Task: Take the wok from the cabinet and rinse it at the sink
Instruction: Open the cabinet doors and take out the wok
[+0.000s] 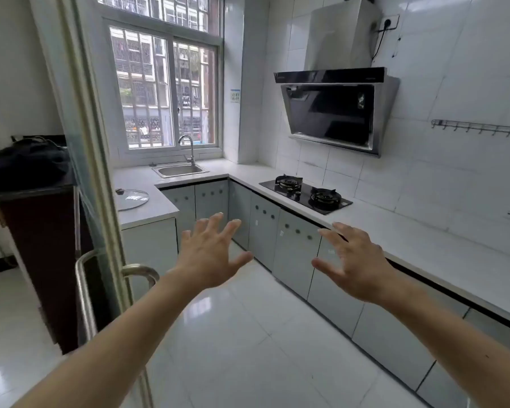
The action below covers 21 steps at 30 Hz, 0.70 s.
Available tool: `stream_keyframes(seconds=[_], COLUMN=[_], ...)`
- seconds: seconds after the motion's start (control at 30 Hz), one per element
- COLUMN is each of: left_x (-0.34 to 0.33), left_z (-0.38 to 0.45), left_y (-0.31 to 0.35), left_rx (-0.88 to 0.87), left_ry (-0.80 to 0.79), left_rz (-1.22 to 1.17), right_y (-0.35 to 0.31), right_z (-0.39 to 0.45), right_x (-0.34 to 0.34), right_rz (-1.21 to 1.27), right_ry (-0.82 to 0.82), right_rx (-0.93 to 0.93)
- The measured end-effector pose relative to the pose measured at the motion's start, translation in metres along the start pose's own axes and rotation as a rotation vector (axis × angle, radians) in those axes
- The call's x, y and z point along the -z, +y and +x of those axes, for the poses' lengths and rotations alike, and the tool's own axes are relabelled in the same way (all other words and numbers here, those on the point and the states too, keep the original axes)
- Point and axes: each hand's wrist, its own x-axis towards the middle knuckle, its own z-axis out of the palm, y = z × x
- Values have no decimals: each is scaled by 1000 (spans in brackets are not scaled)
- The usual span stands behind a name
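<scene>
Steel sink (179,170) sits on the worktop (277,175) under the window, upper middle of the frame. Both hands hover mid-frame with fingers spread, holding nothing: left hand (211,254), right hand (355,266). Cabinet doors (295,248) are closed; no wok shows.

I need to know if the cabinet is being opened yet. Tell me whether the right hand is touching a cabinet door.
Apart. In the head view the right hand hovers in mid-air with fingers spread, well short of the cabinet doors, which are all closed.
</scene>
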Motion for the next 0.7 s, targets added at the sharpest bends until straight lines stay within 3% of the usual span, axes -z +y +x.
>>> stream_keyframes(seconds=[0.43, 0.7], left_x=[-39, -79], left_z=[165, 253], left_y=[66, 75], left_rx=[105, 142], left_ry=[36, -12], left_rz=[-5, -27], right_y=[126, 169], right_z=[147, 232], right_x=[-31, -50], right_rz=[185, 259], right_ry=[72, 79], right_rx=[24, 46])
